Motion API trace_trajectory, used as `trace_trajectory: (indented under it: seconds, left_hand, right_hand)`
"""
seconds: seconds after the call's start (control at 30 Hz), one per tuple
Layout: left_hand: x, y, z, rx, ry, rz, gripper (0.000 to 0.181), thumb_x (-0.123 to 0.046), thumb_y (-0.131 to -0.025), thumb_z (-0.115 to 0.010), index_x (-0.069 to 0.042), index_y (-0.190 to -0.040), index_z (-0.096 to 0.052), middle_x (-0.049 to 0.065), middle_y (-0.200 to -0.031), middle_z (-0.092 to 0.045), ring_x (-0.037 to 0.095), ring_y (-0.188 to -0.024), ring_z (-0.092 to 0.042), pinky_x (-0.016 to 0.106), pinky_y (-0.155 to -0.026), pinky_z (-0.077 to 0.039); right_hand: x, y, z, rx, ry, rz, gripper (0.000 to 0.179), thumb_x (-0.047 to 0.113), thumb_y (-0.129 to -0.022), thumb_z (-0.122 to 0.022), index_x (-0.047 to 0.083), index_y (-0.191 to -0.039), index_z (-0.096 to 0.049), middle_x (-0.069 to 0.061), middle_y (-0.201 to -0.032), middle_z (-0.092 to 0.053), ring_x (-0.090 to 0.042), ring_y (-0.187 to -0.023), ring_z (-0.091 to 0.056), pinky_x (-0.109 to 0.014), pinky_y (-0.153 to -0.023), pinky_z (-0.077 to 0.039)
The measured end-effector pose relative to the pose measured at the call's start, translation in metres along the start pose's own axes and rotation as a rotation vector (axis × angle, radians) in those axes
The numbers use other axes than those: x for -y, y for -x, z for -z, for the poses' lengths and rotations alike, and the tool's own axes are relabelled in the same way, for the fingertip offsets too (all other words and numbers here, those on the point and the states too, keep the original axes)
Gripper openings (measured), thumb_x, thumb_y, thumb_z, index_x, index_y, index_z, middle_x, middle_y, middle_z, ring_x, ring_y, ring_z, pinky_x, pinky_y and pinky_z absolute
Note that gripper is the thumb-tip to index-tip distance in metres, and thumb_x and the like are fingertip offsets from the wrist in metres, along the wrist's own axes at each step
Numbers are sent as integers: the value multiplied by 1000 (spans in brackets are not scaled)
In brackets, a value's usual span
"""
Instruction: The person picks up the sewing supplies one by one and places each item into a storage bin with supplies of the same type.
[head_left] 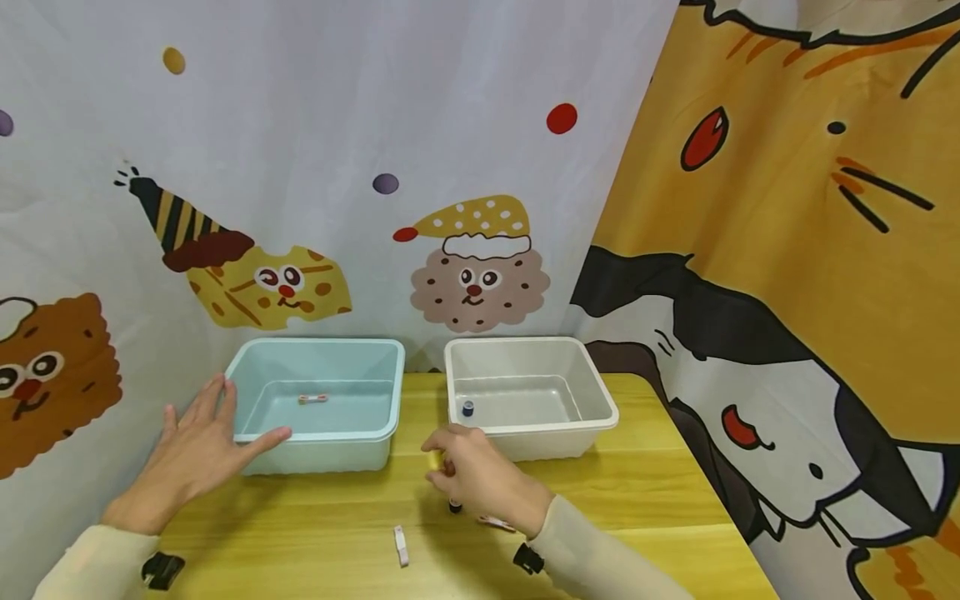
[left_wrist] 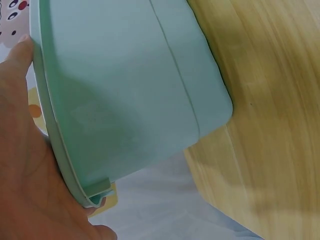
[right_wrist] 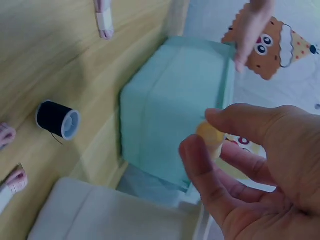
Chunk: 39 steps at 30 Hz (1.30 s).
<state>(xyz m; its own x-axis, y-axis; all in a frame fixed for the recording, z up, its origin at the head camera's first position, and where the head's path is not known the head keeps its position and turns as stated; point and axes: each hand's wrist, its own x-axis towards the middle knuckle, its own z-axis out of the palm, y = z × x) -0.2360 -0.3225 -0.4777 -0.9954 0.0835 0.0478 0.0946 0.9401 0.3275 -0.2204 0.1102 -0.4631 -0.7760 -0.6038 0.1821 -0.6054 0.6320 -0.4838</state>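
Between thumb and fingertips my right hand pinches a small yellow thread spool, mostly hidden by the fingers. It is above the table, in front of the white bin. My left hand, fingers straight and spread, touches the rim of the light blue bin at its left front corner. A black thread spool lies on the table below the right hand, near a pale pink floss skein with a white band. Other pink skeins show at the left of the right wrist view.
Inside the blue bin lies a small pinkish skein. The white bin holds a dark blue spool near its left wall. Both bins stand at the back of the wooden table, against a printed cloth.
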Motion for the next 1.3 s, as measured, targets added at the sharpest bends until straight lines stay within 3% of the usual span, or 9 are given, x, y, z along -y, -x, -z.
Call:
trace_trajectory:
  seconds: [0.27, 0.53, 0.83, 1.13, 1.3]
  left_hand:
    - [0, 0, 0, -7, -10, 7, 136, -86, -106, -58, 16, -179, -7, 49, -186, -6, 76, -168, -16, 102, -124, -1]
    - [2, 1, 0, 22, 10, 27, 136, -89, -105, -57, 10, -182, -4, 44, -189, -3, 75, -170, -9, 103, -122, 4]
    - [15, 8, 5, 27, 22, 30, 130, -85, -108, -56, 5, -184, -1, 39, -191, 1, 74, -172, -3, 104, -119, 9]
    - [15, 4, 4, 27, 12, 41, 133, -87, -107, -55, 7, -183, 0, 41, -190, 2, 75, -171, -2, 105, -118, 7]
    - [12, 2, 4, 18, 19, 45, 137, -89, -106, -56, 10, -182, 2, 45, -188, 2, 76, -171, -2, 105, -119, 6]
  right_hand:
    - [-5, 7, 23, -75, -107, 4, 31, 6, -100, -92, -1, -129, -82, -11, -112, -83, -6, -89, -79, -11, -77, -63]
    - [-20, 14, 43, -147, -61, 37, 28, 4, -99, -93, 1, -124, -83, -11, -110, -85, -11, -87, -81, -18, -75, -67]
    - [-39, 18, 66, -166, 0, -9, 25, 20, -104, -92, 13, -127, -85, -1, -122, -89, -10, -94, -80, -34, -85, -71]
    - [-59, 18, 86, -194, 64, -51, 22, 26, -104, -92, 16, -123, -86, 2, -119, -89, -20, -100, -83, -44, -91, -69]
    - [-72, 15, 98, -203, 57, -74, 23, 25, -104, -92, 14, -123, -85, 0, -118, -88, -22, -101, -82, -41, -92, -68]
